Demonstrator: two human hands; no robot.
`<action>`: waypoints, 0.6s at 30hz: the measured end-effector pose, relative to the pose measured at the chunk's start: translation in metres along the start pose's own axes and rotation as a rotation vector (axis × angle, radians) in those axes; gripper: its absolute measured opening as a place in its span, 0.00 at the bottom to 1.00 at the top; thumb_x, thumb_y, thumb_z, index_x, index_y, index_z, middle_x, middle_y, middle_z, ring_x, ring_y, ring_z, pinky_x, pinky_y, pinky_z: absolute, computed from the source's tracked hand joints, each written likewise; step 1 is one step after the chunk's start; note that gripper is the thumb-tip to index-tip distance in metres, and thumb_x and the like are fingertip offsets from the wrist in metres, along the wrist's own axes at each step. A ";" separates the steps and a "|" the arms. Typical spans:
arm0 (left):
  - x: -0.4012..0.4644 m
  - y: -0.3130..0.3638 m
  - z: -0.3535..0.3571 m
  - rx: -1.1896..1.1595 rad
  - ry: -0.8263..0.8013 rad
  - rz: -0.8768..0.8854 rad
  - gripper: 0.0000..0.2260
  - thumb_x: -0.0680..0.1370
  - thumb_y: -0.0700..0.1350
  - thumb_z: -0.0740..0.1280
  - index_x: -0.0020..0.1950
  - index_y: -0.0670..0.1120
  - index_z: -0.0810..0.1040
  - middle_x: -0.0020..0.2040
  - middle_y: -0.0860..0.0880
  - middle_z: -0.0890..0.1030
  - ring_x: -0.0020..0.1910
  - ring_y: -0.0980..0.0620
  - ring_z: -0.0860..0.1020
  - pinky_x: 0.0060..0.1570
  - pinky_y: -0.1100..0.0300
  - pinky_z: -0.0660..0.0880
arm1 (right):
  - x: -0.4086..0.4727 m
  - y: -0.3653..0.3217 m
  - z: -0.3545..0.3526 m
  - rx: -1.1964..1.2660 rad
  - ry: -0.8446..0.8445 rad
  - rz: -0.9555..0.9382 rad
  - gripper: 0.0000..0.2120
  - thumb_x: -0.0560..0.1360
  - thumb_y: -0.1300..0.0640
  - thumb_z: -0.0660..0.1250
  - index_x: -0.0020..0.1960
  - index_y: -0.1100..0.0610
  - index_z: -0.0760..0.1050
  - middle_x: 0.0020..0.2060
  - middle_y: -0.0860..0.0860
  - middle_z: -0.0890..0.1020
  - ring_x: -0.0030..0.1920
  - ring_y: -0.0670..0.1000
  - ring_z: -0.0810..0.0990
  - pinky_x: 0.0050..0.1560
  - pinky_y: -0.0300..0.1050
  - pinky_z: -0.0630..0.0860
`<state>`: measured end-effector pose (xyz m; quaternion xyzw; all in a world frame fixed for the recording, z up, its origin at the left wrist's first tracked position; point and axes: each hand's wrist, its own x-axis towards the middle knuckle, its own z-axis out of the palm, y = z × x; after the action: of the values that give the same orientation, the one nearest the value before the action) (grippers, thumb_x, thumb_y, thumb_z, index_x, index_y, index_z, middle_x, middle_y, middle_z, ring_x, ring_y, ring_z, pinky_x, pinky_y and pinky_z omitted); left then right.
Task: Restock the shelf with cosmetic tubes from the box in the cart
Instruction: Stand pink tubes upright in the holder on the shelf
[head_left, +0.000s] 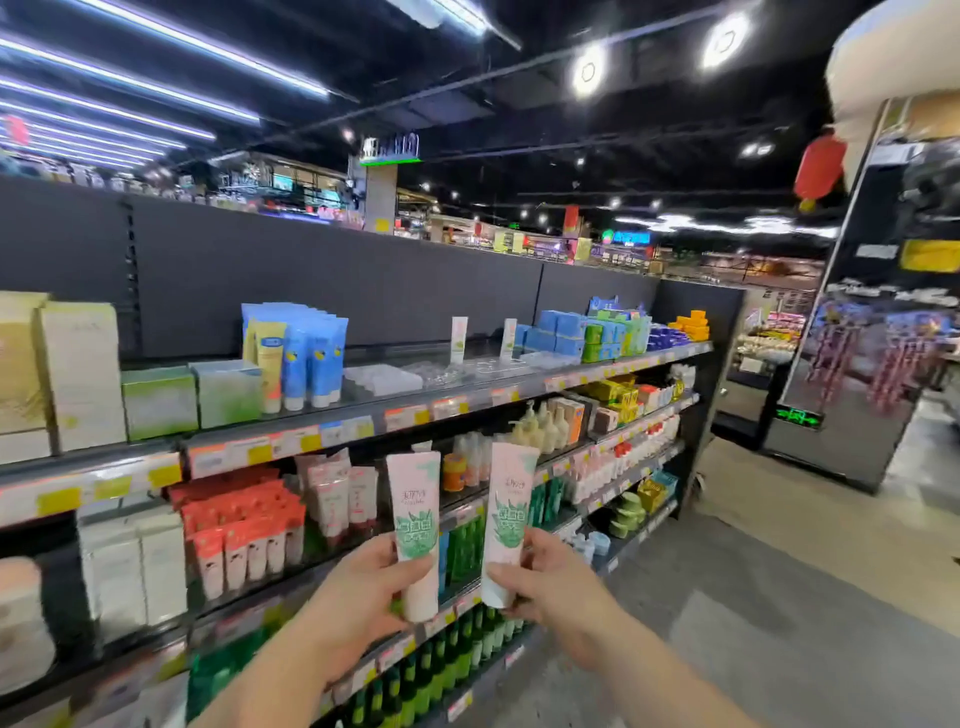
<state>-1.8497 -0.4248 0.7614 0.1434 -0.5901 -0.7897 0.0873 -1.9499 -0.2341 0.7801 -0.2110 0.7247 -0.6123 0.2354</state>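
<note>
My left hand (358, 597) grips a pink and white cosmetic tube with green print (415, 509), held upright with its cap down. My right hand (556, 582) grips a second matching tube (508, 512) the same way. Both tubes are raised in front of the lower shelves. On the top shelf (467, 400), two tubes of the same kind (458, 339) (508, 338) stand apart from each other behind clear plastic dividers (457, 371). The cart and the box are out of view.
Blue tubes (311, 353) and green boxes (192, 397) stand left of the dividers; blue and green packs (587, 332) fill the right. Lower shelves hold orange tubes, bottles and jars. The aisle floor (779, 597) runs along the right, with a dark display stand (857, 364) beyond.
</note>
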 end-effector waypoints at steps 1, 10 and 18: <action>0.014 0.003 0.012 0.011 -0.010 0.001 0.13 0.78 0.39 0.69 0.62 0.47 0.78 0.58 0.46 0.83 0.59 0.44 0.80 0.55 0.40 0.78 | 0.010 0.001 -0.016 0.007 0.012 -0.009 0.16 0.73 0.62 0.73 0.59 0.53 0.75 0.52 0.53 0.85 0.51 0.56 0.85 0.56 0.58 0.80; 0.175 0.030 0.064 0.074 0.001 0.120 0.11 0.78 0.38 0.68 0.59 0.47 0.79 0.52 0.46 0.85 0.53 0.43 0.82 0.56 0.41 0.77 | 0.145 0.012 -0.111 -0.010 0.095 -0.073 0.13 0.74 0.60 0.72 0.57 0.50 0.77 0.52 0.50 0.84 0.52 0.53 0.84 0.55 0.53 0.81; 0.362 0.092 0.093 0.198 -0.031 0.269 0.08 0.78 0.39 0.68 0.57 0.47 0.80 0.49 0.46 0.86 0.50 0.44 0.83 0.56 0.45 0.78 | 0.325 -0.023 -0.193 -0.118 0.164 -0.163 0.19 0.69 0.54 0.76 0.59 0.50 0.78 0.51 0.50 0.86 0.51 0.53 0.84 0.56 0.54 0.80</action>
<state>-2.2249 -0.4786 0.8295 0.0588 -0.6803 -0.7109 0.1685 -2.3260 -0.2787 0.8029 -0.2320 0.7568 -0.6007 0.1121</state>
